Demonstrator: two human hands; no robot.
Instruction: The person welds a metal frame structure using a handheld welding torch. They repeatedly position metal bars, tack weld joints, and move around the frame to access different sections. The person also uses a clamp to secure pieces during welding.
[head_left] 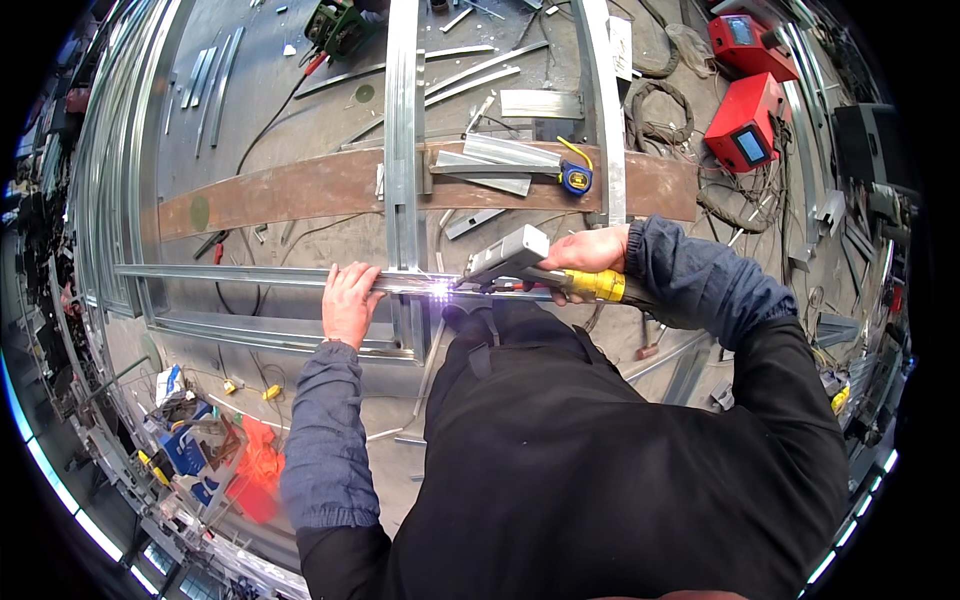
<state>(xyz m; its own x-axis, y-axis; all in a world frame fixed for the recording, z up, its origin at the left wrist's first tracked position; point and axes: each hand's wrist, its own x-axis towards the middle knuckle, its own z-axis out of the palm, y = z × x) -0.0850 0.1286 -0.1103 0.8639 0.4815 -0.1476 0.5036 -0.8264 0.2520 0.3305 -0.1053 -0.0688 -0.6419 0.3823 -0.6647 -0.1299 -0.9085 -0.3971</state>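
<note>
My right hand (587, 255) is closed round a welding gun (510, 256) with a grey body and a yellow sleeve on its cable end. The gun's tip points left, and a bright violet-white spark (440, 288) glows there against the metal frame. My left hand (350, 298) grips the long silvery channel rail (240, 273) just left of the spark, its fingers bent over the top. That rail meets an upright steel channel (403, 120) near the spark. The glare hides the exact joint.
A rusty brown plank (290, 187) crosses beyond the frame, bearing metal offcuts and a blue tape measure (576, 178). Red machines (745, 122) and coiled cables (662, 112) stand at the far right. At the near left are an orange cloth (260, 455) and a blue box (183, 450).
</note>
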